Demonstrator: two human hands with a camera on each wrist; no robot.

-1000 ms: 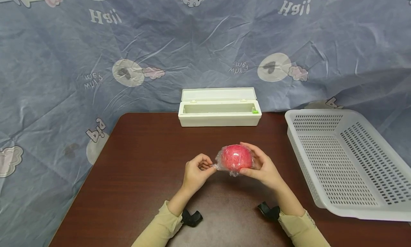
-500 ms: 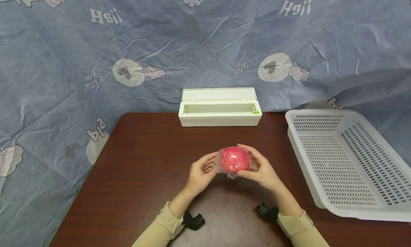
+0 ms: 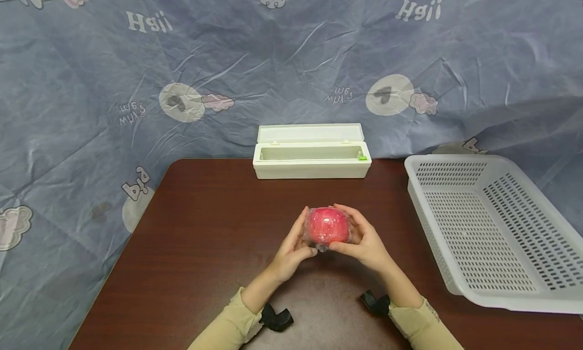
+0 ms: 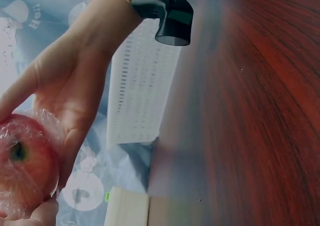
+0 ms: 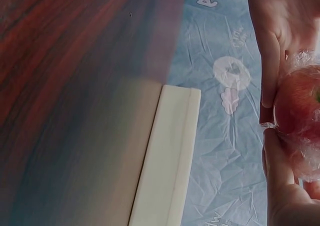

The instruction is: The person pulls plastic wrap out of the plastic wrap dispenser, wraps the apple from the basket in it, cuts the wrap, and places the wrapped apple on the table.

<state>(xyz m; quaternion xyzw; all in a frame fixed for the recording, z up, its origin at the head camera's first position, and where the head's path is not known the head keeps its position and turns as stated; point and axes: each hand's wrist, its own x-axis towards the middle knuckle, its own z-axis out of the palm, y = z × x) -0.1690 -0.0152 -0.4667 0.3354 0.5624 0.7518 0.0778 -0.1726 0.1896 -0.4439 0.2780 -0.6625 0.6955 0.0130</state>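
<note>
A red apple [image 3: 327,226] in clear plastic wrap is held up between both hands, above the brown table [image 3: 218,228]. The right hand [image 3: 370,245] grips its right side, thumb in front and fingers behind. Along the left side lies the left hand [image 3: 290,259], its fingers straight against the wrap and its thumb near the lower front. Crumpled film [image 3: 322,248] bunches beneath the fruit. In the left wrist view the apple [image 4: 25,161] shows its stem hollow. A tuft of loose wrap [image 5: 302,59] stands by the left palm in the right wrist view.
A long pale box [image 3: 311,169] with its lid raised stands at the table's back edge, a green piece at its right end. On the right is a white perforated basket [image 3: 414,188]. A blue printed cloth [image 3: 273,77] hangs behind.
The left hand has let go of the twisted end of the film, straightened its fingers and laid them along the apple's side. The apple and right hand have shifted slightly left.
</note>
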